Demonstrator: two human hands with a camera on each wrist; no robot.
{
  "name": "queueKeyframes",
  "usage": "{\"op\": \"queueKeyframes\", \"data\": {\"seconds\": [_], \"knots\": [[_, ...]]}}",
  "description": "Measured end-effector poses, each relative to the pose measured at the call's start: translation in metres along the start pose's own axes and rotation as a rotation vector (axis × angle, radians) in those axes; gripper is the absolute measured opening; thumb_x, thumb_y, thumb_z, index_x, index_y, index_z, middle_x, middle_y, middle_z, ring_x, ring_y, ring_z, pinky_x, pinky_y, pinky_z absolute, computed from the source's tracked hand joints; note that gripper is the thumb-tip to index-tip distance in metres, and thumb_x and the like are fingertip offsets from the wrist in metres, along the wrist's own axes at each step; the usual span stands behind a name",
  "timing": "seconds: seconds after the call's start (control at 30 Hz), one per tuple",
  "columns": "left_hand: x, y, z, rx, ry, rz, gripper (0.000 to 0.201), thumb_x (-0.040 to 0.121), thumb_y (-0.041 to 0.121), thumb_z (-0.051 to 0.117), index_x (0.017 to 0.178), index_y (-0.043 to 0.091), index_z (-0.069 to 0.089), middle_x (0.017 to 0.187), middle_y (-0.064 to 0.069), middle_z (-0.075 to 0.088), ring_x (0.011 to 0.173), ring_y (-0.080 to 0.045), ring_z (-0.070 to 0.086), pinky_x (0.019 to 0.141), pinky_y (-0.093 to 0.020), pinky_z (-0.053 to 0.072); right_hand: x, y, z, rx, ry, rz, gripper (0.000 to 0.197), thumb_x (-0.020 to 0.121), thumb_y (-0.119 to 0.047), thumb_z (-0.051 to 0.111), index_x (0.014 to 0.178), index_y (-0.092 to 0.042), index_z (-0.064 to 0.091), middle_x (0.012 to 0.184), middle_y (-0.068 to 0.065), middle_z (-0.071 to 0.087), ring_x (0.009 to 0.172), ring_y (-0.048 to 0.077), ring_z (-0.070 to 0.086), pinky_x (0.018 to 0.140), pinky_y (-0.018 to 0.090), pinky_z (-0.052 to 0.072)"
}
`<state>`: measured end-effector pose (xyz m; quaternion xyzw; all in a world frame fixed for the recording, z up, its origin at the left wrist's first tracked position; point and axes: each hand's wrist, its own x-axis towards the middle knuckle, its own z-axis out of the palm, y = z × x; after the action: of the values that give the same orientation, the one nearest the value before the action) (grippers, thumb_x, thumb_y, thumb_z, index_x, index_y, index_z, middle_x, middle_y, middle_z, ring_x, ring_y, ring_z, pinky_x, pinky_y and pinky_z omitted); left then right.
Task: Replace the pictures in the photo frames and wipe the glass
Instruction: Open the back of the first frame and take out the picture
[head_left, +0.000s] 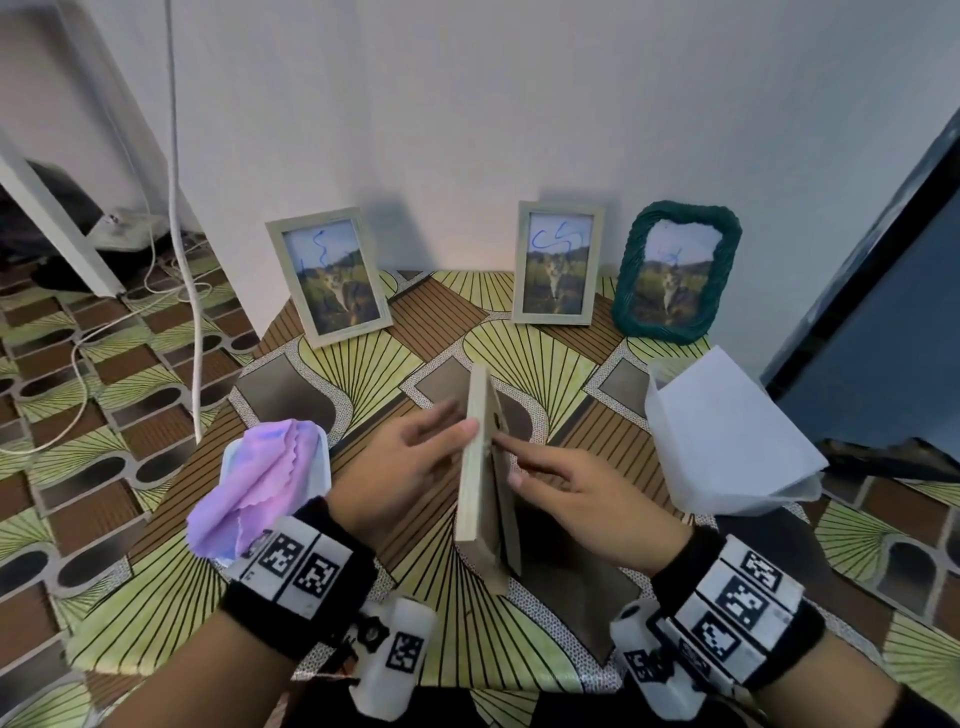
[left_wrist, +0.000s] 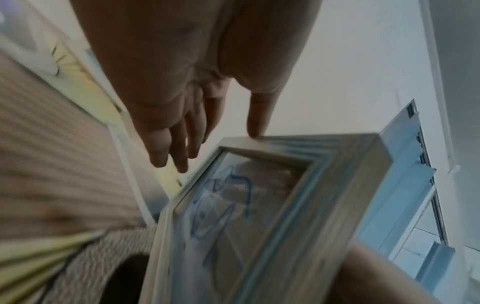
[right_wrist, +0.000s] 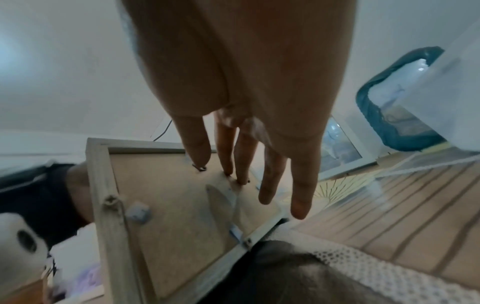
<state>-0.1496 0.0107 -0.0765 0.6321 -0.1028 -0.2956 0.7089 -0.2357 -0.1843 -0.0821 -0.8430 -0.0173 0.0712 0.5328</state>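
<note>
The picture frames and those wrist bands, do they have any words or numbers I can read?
No words or numbers can be read.
Black-and-white square code patterns on the left wrist band and right wrist band: no letters.
Blue pen scribbles on the glass of the pale wooden frame on the left, the middle one, the green woven frame and the held frame: not writing.

Held frame's picture motion-blurred

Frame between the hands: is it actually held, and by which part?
The frame stands on edge between straight fingers. The left hand touches its top edge and front; the right hand presses fingertips on the backing board. Neither hand's fingers curl round it.
</note>
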Motion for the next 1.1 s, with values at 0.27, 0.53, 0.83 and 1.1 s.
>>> {"op": "queueKeyframes", "data": {"seconds": [0.27, 0.53, 0.83, 1.1], "knots": [[-0.021, -0.001, -0.030, 0.264, 0.133, 0.058, 0.039, 0.088, -0.009, 0.061, 0.125, 0.002, 0.061, 0.115, -0.009, 0.071, 0.108, -0.018, 0.068, 0.091, -0.027, 0.055, -0.005, 0.012, 0.006, -0.531, -0.070, -0.121, 0.056, 0.098, -0.037, 0.053, 0.151, -0.031, 0.034, 0.154, -0.021, 0.032, 0.137, -0.005, 0.033, 0.107, 0.010, 0.022], [-0.036, -0.036, -0.029, 0.412, 0.051, 0.083, 0.050, 0.083, -0.015, 0.064, 0.113, 0.025, 0.063, 0.106, 0.005, 0.075, 0.100, -0.007, 0.068, 0.083, -0.015, 0.053, -0.023, 0.015, -0.006, -0.645, -0.008, -0.146, 0.027, 0.094, -0.033, 0.059, 0.117, -0.021, 0.066, 0.111, -0.006, 0.068, 0.103, 0.010, 0.059, 0.092, 0.033, 0.049], [-0.039, -0.051, -0.029, 0.999, 0.019, 0.262, 0.059, 0.089, 0.027, 0.068, 0.144, 0.015, 0.047, 0.142, 0.003, 0.045, 0.131, -0.007, 0.045, 0.109, -0.035, 0.042, -0.016, 0.014, -0.005, -0.733, 0.019, -0.147, 0.033, 0.090, -0.032, 0.066, 0.121, -0.022, 0.067, 0.112, -0.009, 0.062, 0.103, 0.007, 0.056, 0.092, 0.024, 0.046], [-0.026, -0.036, -0.024, 1.362, -0.002, 0.322, 0.053, 0.086, 0.035, 0.070, 0.133, 0.018, 0.054, 0.133, 0.003, 0.053, 0.121, -0.012, 0.048, 0.098, -0.019, 0.035, -0.007, 0.015, -0.005, -0.783, 0.027, -0.144, 0.024, 0.087, -0.037, 0.069, 0.102, -0.019, 0.075, 0.099, -0.007, 0.062, 0.089, 0.009, 0.056, 0.082, 0.026, 0.048]]}}
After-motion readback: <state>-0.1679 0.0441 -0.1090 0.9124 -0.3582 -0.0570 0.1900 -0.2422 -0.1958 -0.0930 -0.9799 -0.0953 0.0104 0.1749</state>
